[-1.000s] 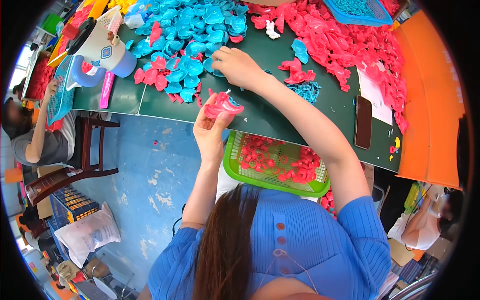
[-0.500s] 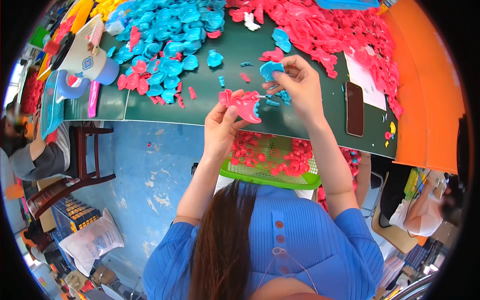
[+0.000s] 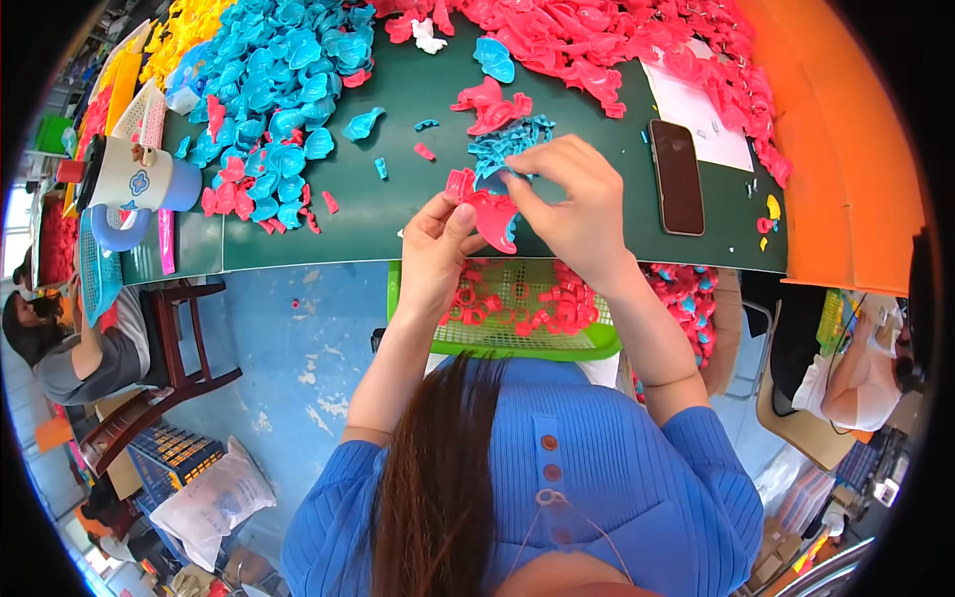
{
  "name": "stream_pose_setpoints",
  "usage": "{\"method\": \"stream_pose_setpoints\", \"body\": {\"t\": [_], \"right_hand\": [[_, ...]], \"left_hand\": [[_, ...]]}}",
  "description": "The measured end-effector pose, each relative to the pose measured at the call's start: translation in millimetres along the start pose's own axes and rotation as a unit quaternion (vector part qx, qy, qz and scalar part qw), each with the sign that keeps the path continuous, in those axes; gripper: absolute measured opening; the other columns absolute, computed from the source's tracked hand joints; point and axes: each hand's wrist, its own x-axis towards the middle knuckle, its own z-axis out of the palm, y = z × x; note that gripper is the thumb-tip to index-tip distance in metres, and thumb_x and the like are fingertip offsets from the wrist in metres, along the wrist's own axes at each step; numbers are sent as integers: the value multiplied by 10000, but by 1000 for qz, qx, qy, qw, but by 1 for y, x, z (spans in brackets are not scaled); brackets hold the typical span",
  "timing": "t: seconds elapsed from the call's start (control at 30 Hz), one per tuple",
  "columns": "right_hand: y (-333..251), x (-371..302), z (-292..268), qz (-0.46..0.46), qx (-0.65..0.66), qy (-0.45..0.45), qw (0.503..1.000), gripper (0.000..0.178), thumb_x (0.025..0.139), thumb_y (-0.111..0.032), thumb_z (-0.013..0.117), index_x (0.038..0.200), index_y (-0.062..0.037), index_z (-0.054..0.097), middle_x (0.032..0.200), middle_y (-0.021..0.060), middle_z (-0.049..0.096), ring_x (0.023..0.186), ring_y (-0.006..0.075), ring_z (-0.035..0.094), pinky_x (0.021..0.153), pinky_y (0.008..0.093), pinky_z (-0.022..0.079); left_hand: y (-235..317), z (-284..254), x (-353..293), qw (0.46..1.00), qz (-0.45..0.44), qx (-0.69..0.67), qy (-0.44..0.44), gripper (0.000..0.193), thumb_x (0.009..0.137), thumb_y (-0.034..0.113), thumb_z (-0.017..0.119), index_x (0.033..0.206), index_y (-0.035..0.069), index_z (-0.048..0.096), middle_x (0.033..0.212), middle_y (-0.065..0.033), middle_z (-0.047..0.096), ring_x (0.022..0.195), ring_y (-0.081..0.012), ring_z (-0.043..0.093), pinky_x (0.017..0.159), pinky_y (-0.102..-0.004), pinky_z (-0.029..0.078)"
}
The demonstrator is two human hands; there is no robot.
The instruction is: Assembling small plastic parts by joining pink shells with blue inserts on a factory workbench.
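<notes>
Between its thumb and fingers, my left hand (image 3: 440,239) holds a red-pink moulded plastic piece (image 3: 492,217) with a curved, pointed end. Blue shows along the right edge of that piece. My right hand (image 3: 577,194) is pinched close against its top, on a blue plastic piece (image 3: 492,183) mostly hidden by the fingertips. Just beyond the hands lies a small heap of thin blue plastic parts (image 3: 512,142). Beside that heap is a loose red-pink piece (image 3: 490,105).
Heaps of blue shell pieces (image 3: 288,70) and red-pink pieces (image 3: 597,45) cover the far table (image 3: 398,199). A phone (image 3: 677,179) lies at right beside white paper (image 3: 716,139); a mug (image 3: 139,179) stands left. Below the edge sits a green basket (image 3: 537,343) of red rings. Co-workers sit either side.
My right hand has brought the blue piece down and left to the red-pink piece in my left hand. A silver tip that showed between them is out of sight. The view has shifted slightly.
</notes>
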Motion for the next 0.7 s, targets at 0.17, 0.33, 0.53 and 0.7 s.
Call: {"method": "stream_pose_setpoints", "body": {"t": [0.17,0.33,0.53,0.7], "right_hand": [[0,-3,2,-13,-35,-8,999,132,628,-4,707,726,-37,625,724,50,639,677,199,595,618,304,439],[2,-4,2,-22,-52,0,998,132,624,-12,711,713,-41,618,712,39,634,666,191,589,596,304,419],[2,-7,3,-9,-63,-14,998,130,622,-20,714,695,-45,610,699,38,626,659,191,587,598,306,420],[5,-5,-2,-2,-21,-77,997,102,678,-46,711,754,-23,646,729,72,644,683,216,608,630,316,457]], "left_hand": [[-1,4,1,1000,-2,-3,5,255,889,210,579,1052,17,547,980,-32,611,858,-95,603,761,-269,522],[-1,7,2,1000,1,4,12,240,890,209,578,1045,29,551,963,-19,614,835,-82,599,755,-262,518],[-4,5,3,1000,-3,-2,20,195,885,197,585,1002,42,563,916,3,609,816,-65,588,747,-260,520],[-4,0,3,999,-8,12,41,160,878,179,596,955,41,575,895,13,604,804,-54,579,743,-259,521]]}}
